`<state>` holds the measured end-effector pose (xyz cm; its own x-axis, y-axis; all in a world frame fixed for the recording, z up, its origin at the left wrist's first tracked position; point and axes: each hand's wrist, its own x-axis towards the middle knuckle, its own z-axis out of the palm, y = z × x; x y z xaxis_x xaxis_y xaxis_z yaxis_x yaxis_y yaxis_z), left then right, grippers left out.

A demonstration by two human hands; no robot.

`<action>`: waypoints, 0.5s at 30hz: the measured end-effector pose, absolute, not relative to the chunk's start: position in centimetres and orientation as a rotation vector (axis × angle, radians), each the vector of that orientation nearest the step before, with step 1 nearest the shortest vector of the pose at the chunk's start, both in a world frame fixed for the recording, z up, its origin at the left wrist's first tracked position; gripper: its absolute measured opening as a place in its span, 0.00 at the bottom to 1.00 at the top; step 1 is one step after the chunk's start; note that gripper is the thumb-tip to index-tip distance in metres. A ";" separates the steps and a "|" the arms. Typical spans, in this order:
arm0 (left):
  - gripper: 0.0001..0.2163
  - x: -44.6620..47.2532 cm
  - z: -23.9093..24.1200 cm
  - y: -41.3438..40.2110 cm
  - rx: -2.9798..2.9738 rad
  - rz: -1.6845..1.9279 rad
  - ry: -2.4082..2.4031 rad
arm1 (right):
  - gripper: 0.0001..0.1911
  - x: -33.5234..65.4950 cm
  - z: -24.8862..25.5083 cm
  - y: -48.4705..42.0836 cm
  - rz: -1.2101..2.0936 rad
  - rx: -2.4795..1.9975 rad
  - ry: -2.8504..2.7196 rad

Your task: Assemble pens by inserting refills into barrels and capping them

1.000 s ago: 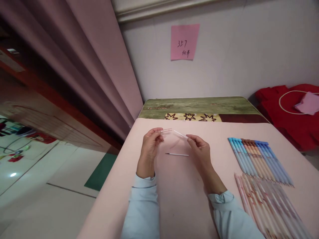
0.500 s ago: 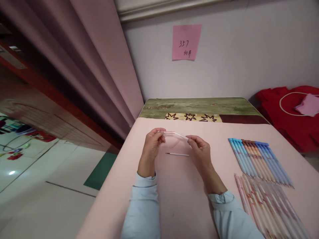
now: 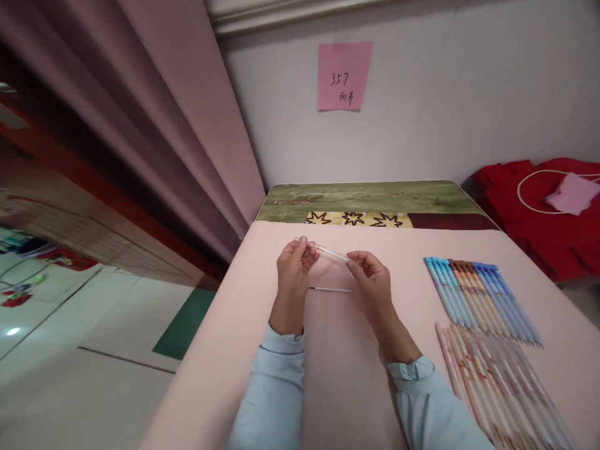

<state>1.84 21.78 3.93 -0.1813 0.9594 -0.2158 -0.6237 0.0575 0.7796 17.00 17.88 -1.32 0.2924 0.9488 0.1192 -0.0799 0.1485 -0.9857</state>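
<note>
Between both hands, above the pink tabletop cover, is a slim pale pen [image 3: 332,252] with some reddish print near its left part. My left hand [image 3: 295,265] is closed around its left end, thumb on top, and the fingers hide that end. My right hand [image 3: 372,278] pinches the right end between thumb and fingertips. Whether the pen is one piece or two parts meeting cannot be made out. Just below, a thin white pen refill [image 3: 332,290] with a dark tip at its left lies flat on the cover, touched by neither hand.
At the right lies a row of capped pens in blue, brown and dark blue [image 3: 482,300]. Nearer me is a row of pale pink and whitish pens [image 3: 501,387]. A pink paper note [image 3: 344,76] hangs on the wall. Red cloth [image 3: 515,219] sits beyond the table's right edge.
My left hand has turned and moved slightly toward the right hand. The held pieces, which met at an angle, now show as one straighter line sloping down to the right. The view has shifted slightly.
</note>
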 end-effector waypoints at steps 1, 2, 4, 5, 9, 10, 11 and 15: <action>0.14 1.9 3.9 21.8 0.476 1.527 0.926 | 0.12 17.0 -1.3 17.9 0.944 -1.160 -0.983; 0.15 2.0 3.9 21.7 0.473 1.540 0.925 | 0.12 17.0 -1.4 17.9 0.945 -1.156 -0.982; 0.16 2.3 4.0 21.7 0.471 1.570 0.939 | 0.12 17.0 -1.4 17.9 0.949 -1.152 -0.981; 0.16 2.4 4.0 21.7 0.476 1.589 0.956 | 0.12 17.0 -1.4 18.0 0.953 -1.152 -0.978; 0.17 3.2 4.2 21.7 0.514 1.657 1.046 | 0.12 16.8 -1.1 18.0 0.960 -1.149 -0.972; 0.17 3.5 4.1 21.6 0.522 1.655 1.053 | 0.12 16.8 -1.0 18.0 0.958 -1.144 -0.975; 0.17 3.7 4.1 21.6 0.527 1.645 1.053 | 0.12 16.7 -1.0 18.0 0.953 -1.140 -0.978; 0.16 4.7 4.0 21.3 0.528 1.593 1.030 | 0.12 16.7 -1.0 18.1 0.930 -1.134 -0.977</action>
<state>4.67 21.33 3.99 -0.2883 0.9403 -0.1809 -0.5505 -0.0082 0.8348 16.67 18.07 -1.03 0.3023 0.9429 0.1400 -0.0931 0.1754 -0.9801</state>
